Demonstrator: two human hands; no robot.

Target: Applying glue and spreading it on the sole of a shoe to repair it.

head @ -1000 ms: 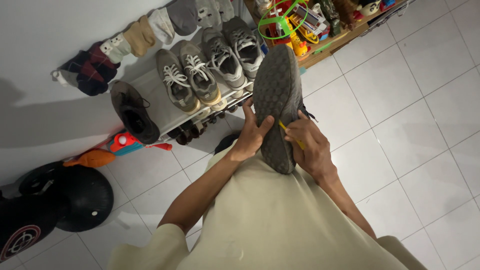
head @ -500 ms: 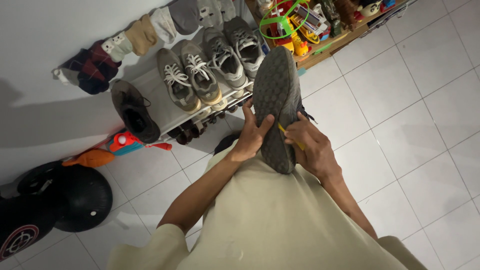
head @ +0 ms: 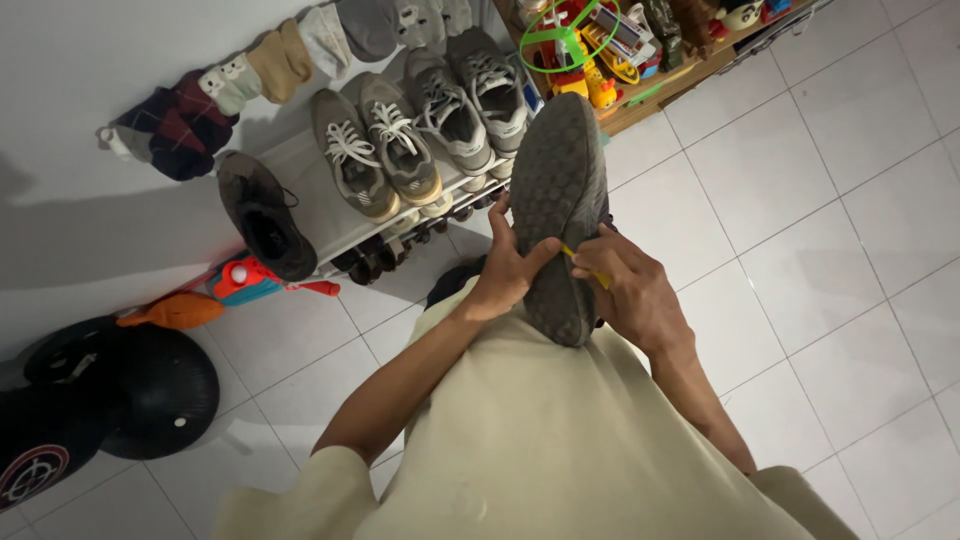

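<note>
While gripped sole-up in front of the torso, grey shoe (head: 556, 205) points toe-first at the white shoe rack (head: 300, 165). Left hand (head: 503, 273) clasped on the sole's near edge, thumb across the tread. Right hand (head: 632, 292) pinching a thin yellow tool (head: 585, 266) against the sole, fingers curled tight. Behind: two pairs of grey sneakers (head: 420, 135), black helmet (head: 150, 385) on white tiles.

Greys, beige and bright toy colours over white tile

The shoe (head: 556, 210) shows a dark grey dotted sole; a yellow tool (head: 585, 266) lies against it. Grey sneakers (head: 420, 140) carry white laces, the shirt (head: 540, 440) is beige, the helmet (head: 150, 390) black, the floor (head: 830, 250) white.
</note>
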